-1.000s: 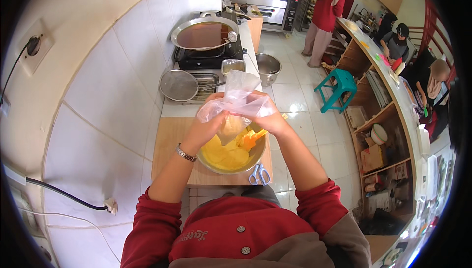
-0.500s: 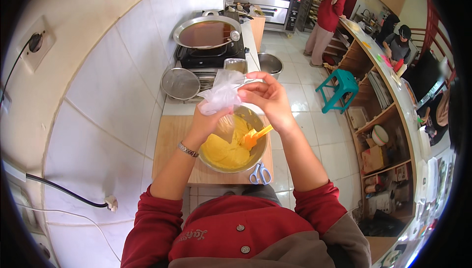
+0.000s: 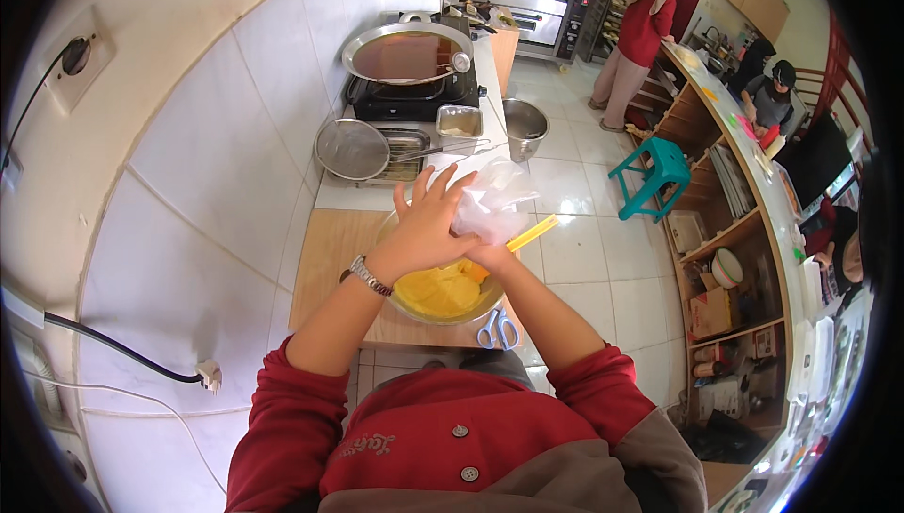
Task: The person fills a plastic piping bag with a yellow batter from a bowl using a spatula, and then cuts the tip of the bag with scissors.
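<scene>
A translucent plastic piping bag (image 3: 493, 202) is bunched up above a steel bowl (image 3: 407, 309) of thick yellow batter (image 3: 435, 293). My right hand (image 3: 488, 255), mostly hidden behind the left, grips the bag from below. My left hand (image 3: 424, 223), with a metal-banded watch on its wrist, lies across the bag's side, fingers stretched and spread, thumb side touching the plastic. Out of the bowl leans a spatula (image 3: 533, 232) with a yellow handle; its orange head is partly covered by my right hand. The bag's lower end is hidden.
Blue-handled scissors (image 3: 498, 329) lie by the bowl on the wooden board (image 3: 325, 268). Beyond are a sieve (image 3: 352, 149), a square tin (image 3: 460, 124) and a wide pan of brown liquid (image 3: 407, 54) on a stove. A teal stool (image 3: 652, 177) and shelves stand right; other people work farther off.
The piping bag has moved right, now resting in my right hand. My left hand has let go its grasp and spread its fingers beside it; my right hand has dropped lower.
</scene>
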Motion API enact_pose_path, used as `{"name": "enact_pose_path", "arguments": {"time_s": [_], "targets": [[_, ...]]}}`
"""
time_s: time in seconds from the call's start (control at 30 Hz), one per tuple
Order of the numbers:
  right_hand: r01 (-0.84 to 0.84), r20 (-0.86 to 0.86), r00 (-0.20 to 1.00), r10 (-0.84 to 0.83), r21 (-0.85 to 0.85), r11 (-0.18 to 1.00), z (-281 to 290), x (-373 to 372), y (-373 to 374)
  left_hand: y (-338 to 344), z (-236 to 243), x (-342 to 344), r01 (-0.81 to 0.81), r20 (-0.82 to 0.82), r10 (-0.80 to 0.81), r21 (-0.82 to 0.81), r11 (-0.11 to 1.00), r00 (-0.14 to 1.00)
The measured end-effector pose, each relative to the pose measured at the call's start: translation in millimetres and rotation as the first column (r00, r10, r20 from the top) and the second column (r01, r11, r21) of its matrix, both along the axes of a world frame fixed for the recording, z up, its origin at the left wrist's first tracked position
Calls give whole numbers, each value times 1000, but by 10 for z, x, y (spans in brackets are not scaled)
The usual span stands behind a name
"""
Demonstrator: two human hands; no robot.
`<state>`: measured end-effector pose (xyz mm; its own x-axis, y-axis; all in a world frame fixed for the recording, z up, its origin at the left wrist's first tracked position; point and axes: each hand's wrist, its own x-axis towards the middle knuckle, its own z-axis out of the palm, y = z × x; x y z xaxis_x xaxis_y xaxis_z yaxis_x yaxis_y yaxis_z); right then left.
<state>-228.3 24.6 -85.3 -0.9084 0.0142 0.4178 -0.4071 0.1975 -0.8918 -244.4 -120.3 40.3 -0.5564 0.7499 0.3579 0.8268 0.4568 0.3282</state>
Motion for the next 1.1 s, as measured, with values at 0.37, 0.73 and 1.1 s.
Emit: {"name": "enact_pose_path", "arguments": {"time_s": [0.37,0.73,1.1], "targets": [[302,327,910,-255,-102,948,463,8,-290,-1110,-1149,135,-629,566,323,503,594,758],[250,329,923,-201,-113,962,749,-44,-528,-1746,-2425,-74,-883,313,848,-55,465,427],[288,492,835,-245,-12,958,296,-215,-513,-1523,-2455,-122,-873,114,875,-89,480,470]]}}
